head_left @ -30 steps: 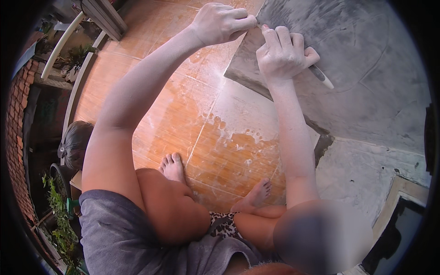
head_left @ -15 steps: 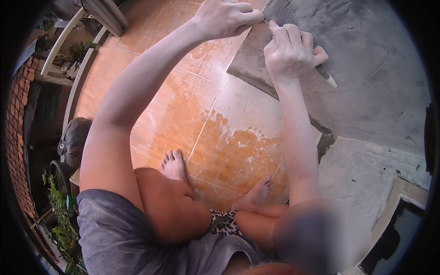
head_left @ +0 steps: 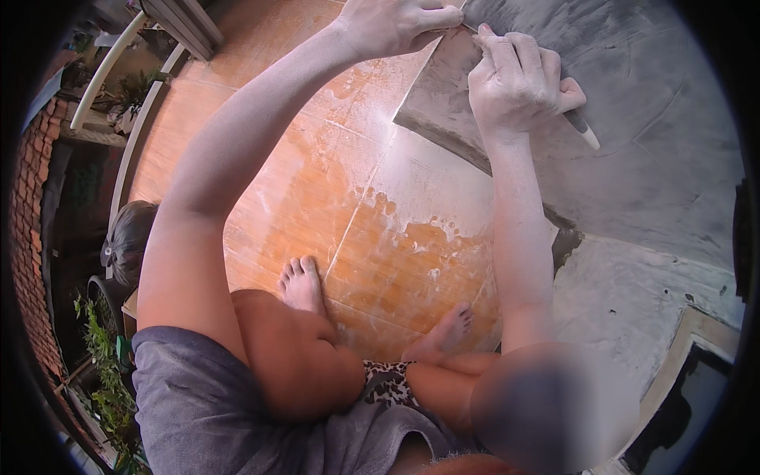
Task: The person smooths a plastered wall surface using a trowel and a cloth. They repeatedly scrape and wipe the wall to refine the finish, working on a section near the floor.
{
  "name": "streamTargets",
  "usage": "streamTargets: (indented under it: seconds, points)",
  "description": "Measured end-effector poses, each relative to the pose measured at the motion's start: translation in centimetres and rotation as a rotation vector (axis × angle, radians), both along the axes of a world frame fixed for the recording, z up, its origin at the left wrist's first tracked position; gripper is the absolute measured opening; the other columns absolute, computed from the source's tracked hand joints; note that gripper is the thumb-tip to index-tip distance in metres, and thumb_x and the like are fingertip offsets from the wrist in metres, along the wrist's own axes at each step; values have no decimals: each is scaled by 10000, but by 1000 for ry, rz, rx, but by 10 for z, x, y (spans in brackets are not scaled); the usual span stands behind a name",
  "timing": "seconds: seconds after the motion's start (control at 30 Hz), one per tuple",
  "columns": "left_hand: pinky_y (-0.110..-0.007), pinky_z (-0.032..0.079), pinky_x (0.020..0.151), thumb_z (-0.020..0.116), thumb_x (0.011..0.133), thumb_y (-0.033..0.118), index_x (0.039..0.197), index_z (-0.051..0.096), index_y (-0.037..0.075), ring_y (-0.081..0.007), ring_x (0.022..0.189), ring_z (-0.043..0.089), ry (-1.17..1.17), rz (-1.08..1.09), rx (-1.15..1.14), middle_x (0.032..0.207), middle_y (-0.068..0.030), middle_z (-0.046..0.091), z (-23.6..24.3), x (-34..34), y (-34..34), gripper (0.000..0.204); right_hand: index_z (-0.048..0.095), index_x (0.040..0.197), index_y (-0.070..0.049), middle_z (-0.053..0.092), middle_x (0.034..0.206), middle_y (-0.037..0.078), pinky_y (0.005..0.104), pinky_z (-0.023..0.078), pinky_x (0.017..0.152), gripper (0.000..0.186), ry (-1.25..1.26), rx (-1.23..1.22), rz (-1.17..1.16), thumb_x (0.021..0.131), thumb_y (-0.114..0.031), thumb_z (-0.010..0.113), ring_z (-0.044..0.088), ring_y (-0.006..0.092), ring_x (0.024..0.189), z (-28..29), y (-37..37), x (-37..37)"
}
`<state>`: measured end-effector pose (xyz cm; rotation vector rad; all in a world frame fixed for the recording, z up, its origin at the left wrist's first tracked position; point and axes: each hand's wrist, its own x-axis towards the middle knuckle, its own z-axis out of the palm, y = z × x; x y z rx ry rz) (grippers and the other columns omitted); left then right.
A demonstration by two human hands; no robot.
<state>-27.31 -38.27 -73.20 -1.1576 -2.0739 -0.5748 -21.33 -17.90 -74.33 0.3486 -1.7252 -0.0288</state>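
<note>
Both of my hands are coated in pale dust. My right hand (head_left: 514,83) is closed on a tool with a white and dark handle (head_left: 587,134), which angles down to the right over a grey cement surface (head_left: 649,182). My left hand (head_left: 408,28) sits just up and left of it at the corner edge of that surface, fingers curled in a pinch; whatever lies between those fingertips is too small to make out. Below both arms spreads an orange tiled floor (head_left: 301,174), smeared white near the cement edge.
My bare feet (head_left: 301,285) rest on the tiles. At left are a low curb (head_left: 134,142), a curved white pipe (head_left: 99,87), a dark rounded shape (head_left: 127,241) I cannot make out, plants (head_left: 103,372) and brick-red roof tiles (head_left: 36,222). A framed dark opening (head_left: 681,404) is at lower right.
Both hands have moved up and to the right along the cement edge, carrying the tool with them. The grip of the right hand looks the same.
</note>
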Motion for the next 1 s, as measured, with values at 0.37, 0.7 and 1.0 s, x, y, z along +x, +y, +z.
streamTargets:
  seconds: [0.37,0.7,1.0]
  points:
    - [-399,521,522,712,832,170,1043,686,194,-273,684,660,292,16,-33,803,-51,633,2,10,-1,214,786,798,-279,568,729,-162,403,228,749,122,-27,-5,32,810,-168,737,501,96,725,-17,-8,4]
    - [-377,541,549,659,881,144,1039,669,219,-232,700,652,-492,-310,287,821,-17,618,-13,7,-6,176,793,820,-272,565,734,-159,418,243,752,152,4,-6,39,834,-140,720,483,109,728,-28,-10,-4]
    - [-397,491,491,703,838,205,855,618,180,-253,570,600,323,75,-121,667,-29,499,14,0,-9,90,762,787,-343,602,775,-215,390,238,768,169,10,-25,-62,811,-176,754,537,71,728,-5,-2,-10]
